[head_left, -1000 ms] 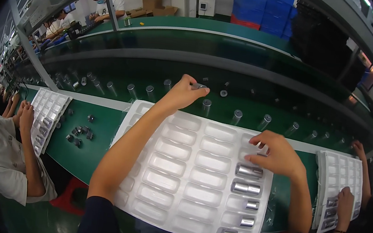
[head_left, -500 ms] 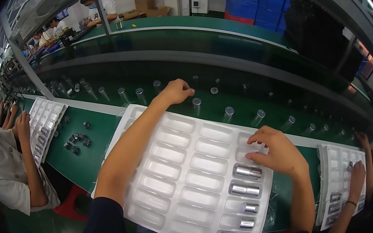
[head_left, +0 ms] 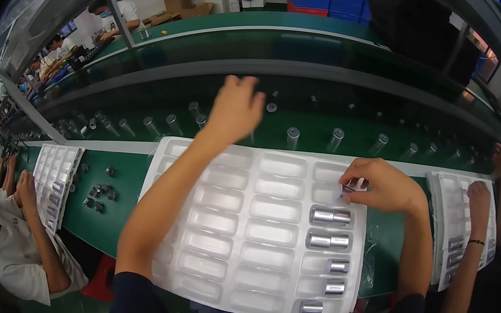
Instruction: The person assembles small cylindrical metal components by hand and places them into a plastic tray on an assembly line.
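A white plastic tray (head_left: 244,218) with rows of oblong pockets lies before me. My left hand (head_left: 237,110) reaches past its far edge over the green belt (head_left: 312,140), fingers apart. An upright metal cylinder there is mostly hidden behind that hand. At the tray's right column, my right hand (head_left: 384,185) pinches a small silver metal cylinder (head_left: 345,192) in the second pocket from the far end; the fingers partly cover it. Nearer pockets of this column hold several silver cylinders (head_left: 311,308), some in pairs. Pockets in the middle column are bare.
Upright metal cylinders (head_left: 336,139) stand along the belt. Small dark parts (head_left: 102,191) lie on the green table to the left. Co-workers sit on both sides with similar trays (head_left: 55,176). A grey metal frame (head_left: 37,108) rises at the left.
My left hand has moved farther out over the belt, and its fingers have spread. My right hand has closed on a cylinder in the pocket. The whole view has shifted slightly.
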`<move>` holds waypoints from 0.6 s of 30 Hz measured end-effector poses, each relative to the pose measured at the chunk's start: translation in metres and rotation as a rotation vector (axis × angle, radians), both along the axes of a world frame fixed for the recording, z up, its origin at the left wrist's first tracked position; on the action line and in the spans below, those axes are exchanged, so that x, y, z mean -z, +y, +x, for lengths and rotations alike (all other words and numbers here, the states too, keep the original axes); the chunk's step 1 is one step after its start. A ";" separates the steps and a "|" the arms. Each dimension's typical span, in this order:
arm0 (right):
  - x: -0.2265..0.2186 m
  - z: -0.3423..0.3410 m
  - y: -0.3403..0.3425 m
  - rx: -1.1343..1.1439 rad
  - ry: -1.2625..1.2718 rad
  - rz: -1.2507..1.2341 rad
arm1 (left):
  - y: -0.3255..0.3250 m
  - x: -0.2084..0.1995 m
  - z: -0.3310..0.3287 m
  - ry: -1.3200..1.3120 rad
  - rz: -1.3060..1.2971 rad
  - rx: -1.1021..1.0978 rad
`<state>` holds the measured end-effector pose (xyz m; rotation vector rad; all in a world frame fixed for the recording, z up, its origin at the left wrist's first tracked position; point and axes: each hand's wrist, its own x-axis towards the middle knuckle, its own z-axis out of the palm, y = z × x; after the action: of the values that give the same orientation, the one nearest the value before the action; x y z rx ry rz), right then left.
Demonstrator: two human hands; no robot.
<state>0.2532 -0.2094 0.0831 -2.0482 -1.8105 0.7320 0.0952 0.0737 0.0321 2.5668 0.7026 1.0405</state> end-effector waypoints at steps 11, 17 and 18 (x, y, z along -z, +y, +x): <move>0.035 -0.017 0.051 0.179 0.525 0.458 | -0.118 0.021 -0.023 -0.177 -1.676 0.693; 0.034 0.039 0.130 -0.005 0.359 0.155 | -0.115 0.027 -0.009 -0.287 -1.901 0.757; 0.038 0.027 0.140 0.008 0.436 0.152 | -0.116 0.026 -0.009 -0.309 -1.931 0.753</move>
<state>0.2804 -0.0693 0.0451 -1.6422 -1.5548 0.9233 0.0859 -0.0426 0.0065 0.7407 0.2353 0.1132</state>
